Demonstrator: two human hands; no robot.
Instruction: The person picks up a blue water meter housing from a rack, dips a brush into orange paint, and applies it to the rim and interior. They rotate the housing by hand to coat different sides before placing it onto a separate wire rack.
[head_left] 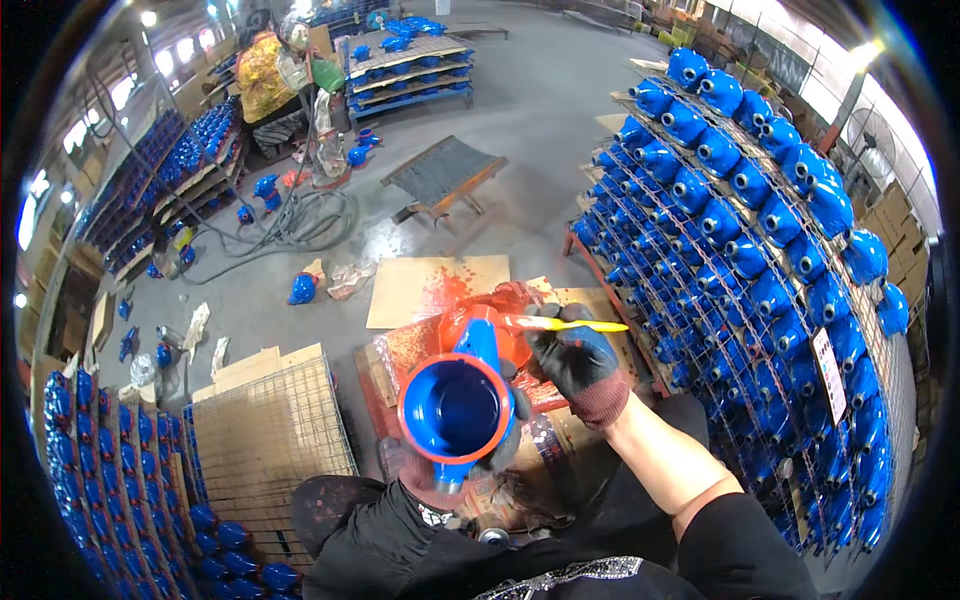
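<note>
My left hand, in a dark work glove, grips a blue-painted metal housing from below and its right side. The housing is round and hollow, its wide mouth turned up toward me with a red-painted rim; a spout stands out at its far end and a short stub at its near end. In my gloved right hand is a paintbrush with a yellow handle. Its bristle end points left, against the red-marked tip of the far spout. Behind the housing, partly hidden by it, sits a red paint-covered container.
Cardboard spattered red lies under the container. A tall wire rack of blue housings stands close on my right. More blue housings are stacked at lower left, beside a mesh panel. A low stand and coiled hose lie ahead.
</note>
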